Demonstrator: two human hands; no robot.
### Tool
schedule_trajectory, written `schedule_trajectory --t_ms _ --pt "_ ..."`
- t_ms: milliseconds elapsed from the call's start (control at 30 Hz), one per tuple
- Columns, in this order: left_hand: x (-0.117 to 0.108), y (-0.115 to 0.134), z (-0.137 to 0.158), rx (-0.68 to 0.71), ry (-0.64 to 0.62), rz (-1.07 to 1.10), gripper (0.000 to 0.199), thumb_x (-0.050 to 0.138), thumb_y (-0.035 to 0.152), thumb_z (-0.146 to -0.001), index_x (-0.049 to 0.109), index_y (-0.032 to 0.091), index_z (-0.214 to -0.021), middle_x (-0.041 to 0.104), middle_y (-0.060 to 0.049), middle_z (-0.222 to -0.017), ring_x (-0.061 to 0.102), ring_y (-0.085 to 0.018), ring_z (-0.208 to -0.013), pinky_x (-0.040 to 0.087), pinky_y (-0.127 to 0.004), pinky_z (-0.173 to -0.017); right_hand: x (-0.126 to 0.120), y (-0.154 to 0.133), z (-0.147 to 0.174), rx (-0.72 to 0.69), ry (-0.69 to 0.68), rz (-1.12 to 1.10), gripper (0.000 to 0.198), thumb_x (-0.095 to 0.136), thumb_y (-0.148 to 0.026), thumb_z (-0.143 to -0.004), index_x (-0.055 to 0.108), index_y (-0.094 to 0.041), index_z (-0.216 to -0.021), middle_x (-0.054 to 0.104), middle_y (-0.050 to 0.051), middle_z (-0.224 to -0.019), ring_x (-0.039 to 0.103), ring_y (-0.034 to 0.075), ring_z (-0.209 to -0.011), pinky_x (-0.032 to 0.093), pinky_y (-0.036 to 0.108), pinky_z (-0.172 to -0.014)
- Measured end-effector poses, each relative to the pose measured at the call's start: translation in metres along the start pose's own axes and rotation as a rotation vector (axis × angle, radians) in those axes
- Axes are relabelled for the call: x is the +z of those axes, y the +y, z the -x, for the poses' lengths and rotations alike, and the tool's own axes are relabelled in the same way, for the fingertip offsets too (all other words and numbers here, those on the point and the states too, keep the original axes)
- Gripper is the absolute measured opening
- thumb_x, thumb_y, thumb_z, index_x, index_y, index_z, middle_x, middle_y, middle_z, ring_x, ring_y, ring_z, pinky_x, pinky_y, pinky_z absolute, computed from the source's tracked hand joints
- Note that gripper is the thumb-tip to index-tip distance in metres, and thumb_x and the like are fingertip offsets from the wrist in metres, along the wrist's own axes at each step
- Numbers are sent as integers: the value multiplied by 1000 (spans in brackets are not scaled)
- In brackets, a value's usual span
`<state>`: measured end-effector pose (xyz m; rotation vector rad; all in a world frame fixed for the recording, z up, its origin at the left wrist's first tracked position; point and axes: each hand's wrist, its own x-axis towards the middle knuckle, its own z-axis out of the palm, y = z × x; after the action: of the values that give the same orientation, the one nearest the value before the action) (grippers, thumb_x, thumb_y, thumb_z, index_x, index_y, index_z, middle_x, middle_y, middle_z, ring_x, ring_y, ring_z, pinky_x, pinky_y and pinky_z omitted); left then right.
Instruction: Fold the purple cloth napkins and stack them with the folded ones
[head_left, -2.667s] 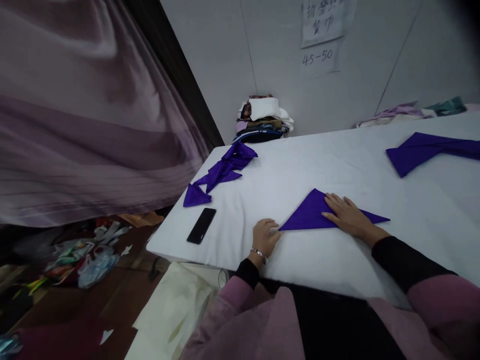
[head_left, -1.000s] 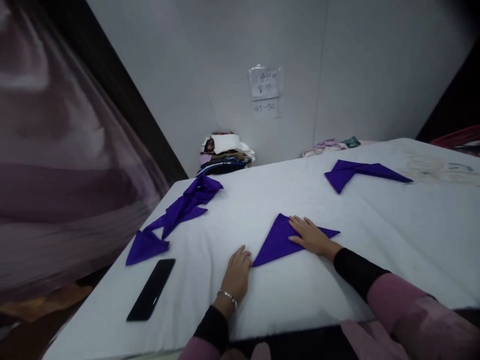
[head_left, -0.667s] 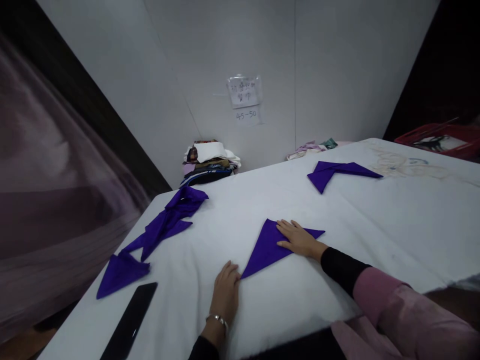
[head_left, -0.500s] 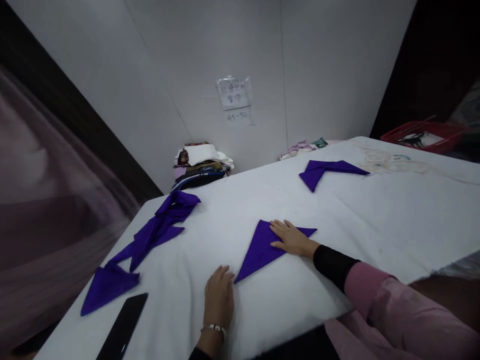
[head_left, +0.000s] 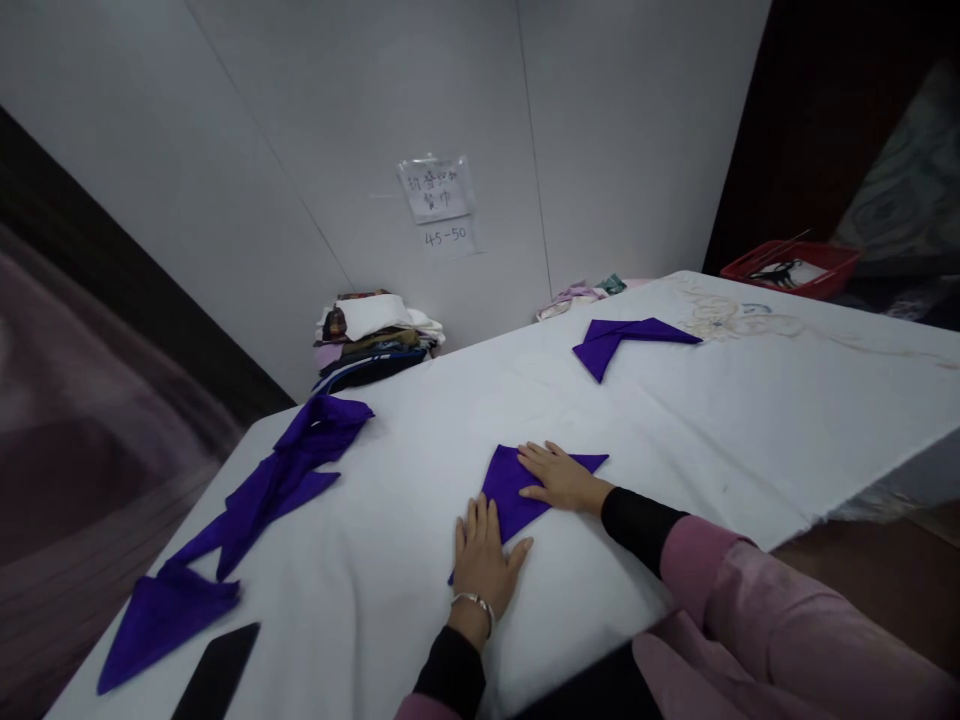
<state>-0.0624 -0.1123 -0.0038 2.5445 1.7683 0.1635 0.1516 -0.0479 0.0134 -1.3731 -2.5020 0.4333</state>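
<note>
hands (head_left: 517,520) flat, pressing purple napkin (head_left: 510,485)

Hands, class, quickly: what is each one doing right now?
Left hand: open, flat on the near corner of the folded purple triangular cloth napkin.
Right hand: open, palm flat on that napkin.

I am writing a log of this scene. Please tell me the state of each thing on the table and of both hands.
Purple triangle napkin: folded, flat, under both hands.
Left hand: open, palm down on the napkin's near corner.
Right hand: open, flat on the napkin's far part.
Purple cloths at left: loose, rumpled, in a row.
Far purple napkin: folded, lying flat, untouched.
Phone: face up, screen dark.
Stack of clothes: folded, piled by the wall.
</note>
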Motion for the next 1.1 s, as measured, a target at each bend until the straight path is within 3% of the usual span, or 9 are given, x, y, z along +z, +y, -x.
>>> schedule_trajectory --t_ms 233,467,667,767,867,967,1100 --pt "6 -20 19 -93 59 -27 71 35 56 -86 32 8 -139 28 -17 -146 21 -32 -136 23 -53 -107 0 0 1 -2 -1 -8 79 21 -68 -86 29 -14 -142 24 13 -149 16 24 -137 9 44 -110" --pt "-2 -32 35 -211 -33 -51 75 32 56 -87 29 4 -140 25 -19 -147 18 -30 -137 19 -55 -108 1 1 1 -4 -9 9 79 20 -68 -86 29 -13 -142 23 13 -149 15 26 -137 9 45 -110" --pt "-9 -51 50 -310 -39 -57 71 33 55 -87 31 8 -139 28 -18 -146 21 -30 -136 19 -58 -106 2 2 0 0 -5 22 80 20 -69 -85 29 -13 -142 24 14 -148 16 25 -137 9 45 -110" --pt "-24 -39 35 -297 60 -41 71 32 54 -88 30 5 -139 25 -20 -147 19 -32 -137 18 -58 -106 4 3 -1 0 -7 14 80 21 -69 -85 28 -14 -143 23 14 -149 17 26 -137 9 46 -110" --pt "-34 -11 4 -78 156 25 65 34 50 -90 30 9 -140 25 -18 -147 18 -30 -137 17 -54 -109 5 3 -1 0 -3 15 80 22 -69 -85 28 -14 -143 23 14 -149 17 27 -137 9 46 -110" --pt "-29 14 -29 77 99 82 56 35 40 -91 32 12 -139 27 -15 -147 20 -29 -137 18 -53 -109 5 3 -1 -7 -2 26 80 21 -68 -85 28 -12 -143 24 14 -149 17 26 -137 9 46 -110" --pt "-13 21 -52 45 18 90 52 33 33 -91 35 11 -137 29 -17 -146 21 -30 -137 18 -54 -108 4 3 -1 -14 0 41 77 20 -66 -87 29 -14 -143 25 14 -148 17 26 -137 11 46 -110"
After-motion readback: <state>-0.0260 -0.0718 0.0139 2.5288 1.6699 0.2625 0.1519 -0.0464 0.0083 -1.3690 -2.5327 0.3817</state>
